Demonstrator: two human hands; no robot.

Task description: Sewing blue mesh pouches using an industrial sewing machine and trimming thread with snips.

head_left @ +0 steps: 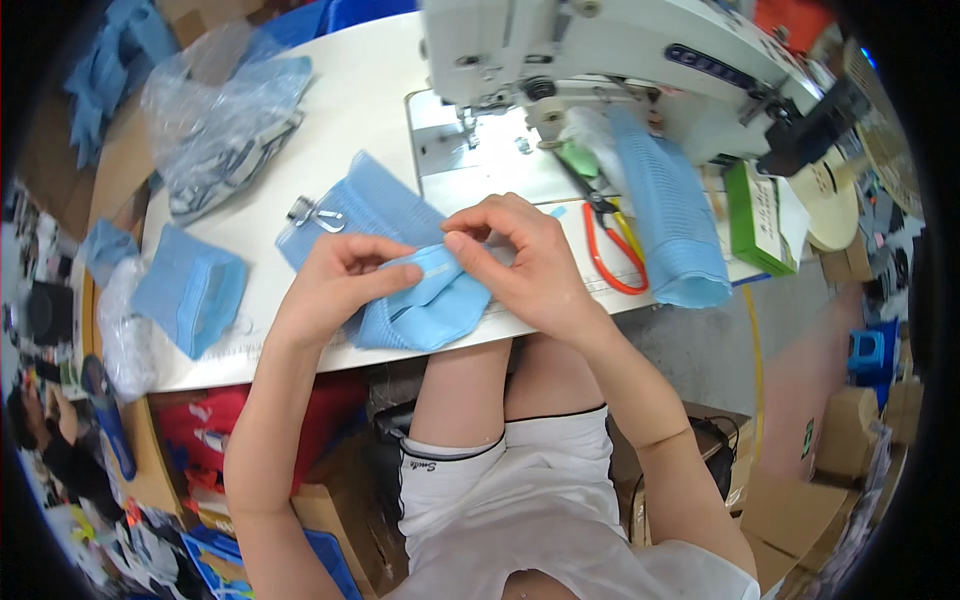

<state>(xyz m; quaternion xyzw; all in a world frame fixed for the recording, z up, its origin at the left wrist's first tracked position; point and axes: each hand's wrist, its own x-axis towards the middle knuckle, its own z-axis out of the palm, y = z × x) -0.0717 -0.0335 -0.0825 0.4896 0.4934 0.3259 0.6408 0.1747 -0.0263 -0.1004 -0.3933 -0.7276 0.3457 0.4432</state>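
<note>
Both my hands pinch the edge of a light blue fabric piece (440,315) at the table's front edge. My left hand (345,280) grips its left side between thumb and fingers. My right hand (520,260) holds the right side, thumb on top. A small whitish strip lies on the fabric between my thumbs. Behind it spreads blue ribbed fabric (375,200); whether the two are one piece I cannot tell. A small metal clip-like part (318,215) rests on that fabric. Beyond my hands stands a white sewing machine (600,50), its needle area over a metal plate.
Orange-handled pliers (610,245), a rolled blue ribbed piece (670,210) and a green-and-white box (762,220) lie to the right. On the left are a folded blue piece (190,285) and a clear plastic bag (225,120) with fabric. Cardboard boxes (850,430) stand on the floor.
</note>
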